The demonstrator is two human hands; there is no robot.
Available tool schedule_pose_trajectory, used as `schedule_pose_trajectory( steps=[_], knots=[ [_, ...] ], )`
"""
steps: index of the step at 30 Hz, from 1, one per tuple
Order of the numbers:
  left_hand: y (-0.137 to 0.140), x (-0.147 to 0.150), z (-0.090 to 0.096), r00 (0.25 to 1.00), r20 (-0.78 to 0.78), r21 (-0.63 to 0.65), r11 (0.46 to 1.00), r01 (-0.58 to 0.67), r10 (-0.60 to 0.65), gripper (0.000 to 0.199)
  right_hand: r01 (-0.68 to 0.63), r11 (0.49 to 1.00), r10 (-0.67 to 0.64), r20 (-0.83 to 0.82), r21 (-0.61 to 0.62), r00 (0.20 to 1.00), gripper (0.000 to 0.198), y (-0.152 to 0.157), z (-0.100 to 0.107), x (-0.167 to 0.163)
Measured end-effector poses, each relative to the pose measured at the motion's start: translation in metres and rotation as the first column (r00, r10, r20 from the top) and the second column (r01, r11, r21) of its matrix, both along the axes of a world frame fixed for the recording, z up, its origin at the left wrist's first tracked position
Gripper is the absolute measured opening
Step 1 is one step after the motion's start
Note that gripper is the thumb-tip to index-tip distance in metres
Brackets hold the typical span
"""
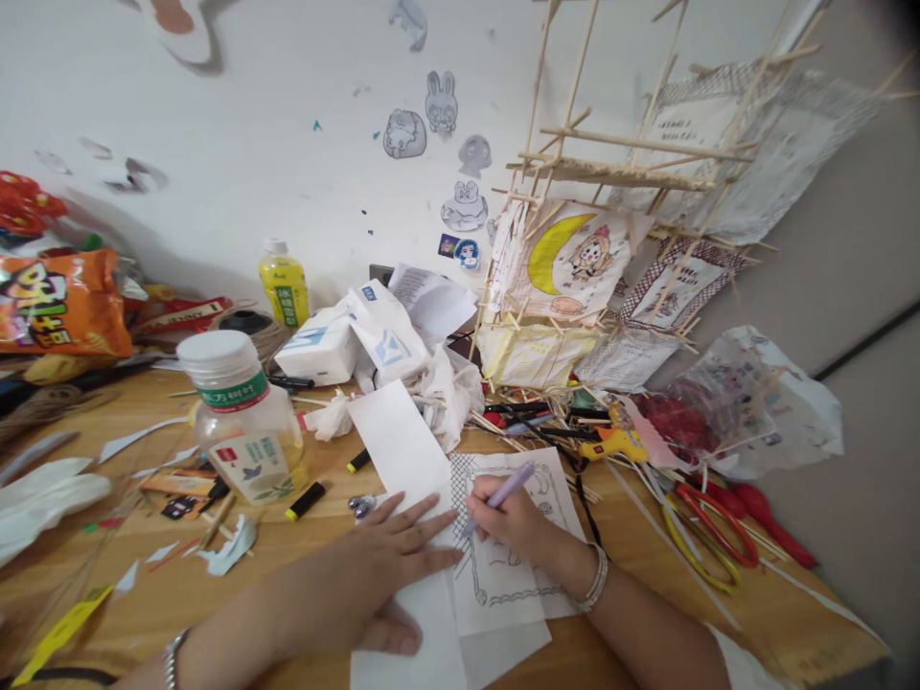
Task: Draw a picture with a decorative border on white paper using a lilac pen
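Clear plastic bottle (251, 460) reading 东方树叶, 10 o'clock from inked white-paper drawing (495, 586) | right hand (516, 525) clamped on lilac pen (509, 486) over it | left hand (366, 567), fingers apart, on white paper strip (402, 441), 9 o'clock

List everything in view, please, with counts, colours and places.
Drawing sheet: one, black-lined white, under right hand
Paper strip: one, white, under left hand
Pen: one, purple, in right hand
Wide-capped bottle: one, clear, left
Drink bottle: one, yellow, by wall
Tissue packs: two, white-blue, centre back
Stick frame: one, tan, right back
Glue gun: one, yellow, right
Scissors: count unclear, red-yellow, right
Plastic bag: one, translucent, far right
Snack bag: one, orange, far left
Character cutouts: several, grey, on wall
Scraps: many, mixed, left
Table: one, brown, below
Left hand: one, on paper strip
Right hand: one, holding pen
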State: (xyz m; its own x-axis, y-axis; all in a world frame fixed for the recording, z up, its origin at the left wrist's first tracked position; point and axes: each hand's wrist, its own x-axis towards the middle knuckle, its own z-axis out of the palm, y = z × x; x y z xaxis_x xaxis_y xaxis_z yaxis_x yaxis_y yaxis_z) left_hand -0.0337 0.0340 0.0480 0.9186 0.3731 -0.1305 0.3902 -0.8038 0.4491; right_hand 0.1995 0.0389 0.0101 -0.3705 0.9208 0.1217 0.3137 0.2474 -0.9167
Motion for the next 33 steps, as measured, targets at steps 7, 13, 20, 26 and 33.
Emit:
schedule_pose_trajectory(
  steps=[7,13,20,26,33],
  knots=[
    [-0.0009,0.0011,0.0017,0.999,-0.031,-0.006,1.000,-0.008,0.008,0.067,0.015,1.000,-0.016,-0.019,-0.027,1.000,0.027,-0.0003,-0.0021,0.0007],
    [-0.0016,0.0009,0.0025,1.000,-0.016,0.017,1.000,0.002,-0.002,0.068,0.019,0.998,-0.020,-0.016,-0.052,1.000,0.027,0.0006,-0.0044,0.0019],
    [-0.0012,0.0000,-0.0011,1.000,-0.006,0.018,1.000,0.001,-0.001,0.069,0.027,0.997,-0.026,0.013,-0.066,1.000,0.026,0.0003,-0.0045,0.0027],
    [-0.0008,-0.0003,-0.0013,0.999,0.037,-0.002,1.000,0.000,0.000,0.069,0.031,0.998,-0.031,0.004,-0.063,1.000,0.025,0.0008,-0.0057,0.0033],
    [0.0011,-0.0001,-0.0050,1.000,0.024,-0.012,1.000,-0.006,0.006,0.069,0.105,0.985,-0.119,-0.092,-0.138,0.989,0.024,0.0024,-0.0037,0.0008]
  ],
)
